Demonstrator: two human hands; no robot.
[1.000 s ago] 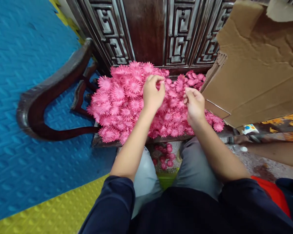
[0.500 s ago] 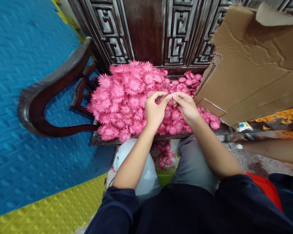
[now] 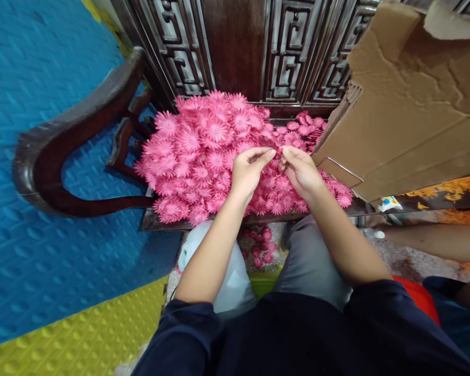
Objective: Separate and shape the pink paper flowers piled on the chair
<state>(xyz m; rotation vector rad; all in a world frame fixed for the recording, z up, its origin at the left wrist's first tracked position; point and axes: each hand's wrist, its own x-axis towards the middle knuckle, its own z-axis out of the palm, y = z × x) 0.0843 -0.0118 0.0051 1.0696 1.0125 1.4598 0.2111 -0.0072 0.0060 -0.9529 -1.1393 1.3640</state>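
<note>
A big heap of pink paper flowers [image 3: 203,156] covers the seat of a dark carved wooden chair [image 3: 156,222]. My left hand [image 3: 248,172] and my right hand [image 3: 301,172] hover over the right half of the heap, fingertips almost meeting. Between those pinched fingertips sits a small pink flower piece [image 3: 278,155]; how much of it each hand grips is hard to tell. A few pink flowers [image 3: 260,248] lie on the floor between my knees.
Torn cardboard box [image 3: 407,104] leans at the right, touching the heap. The chair's curved armrest [image 3: 66,141] juts left over blue foam matting [image 3: 43,219]; yellow matting [image 3: 82,339] lies nearer. A white bag [image 3: 229,277] rests by my left knee. Another person's arm [image 3: 434,243] reaches in at right.
My hands were apart, the left higher on the heap; they came together over the flowers and now hold a piece between their fingertips.
</note>
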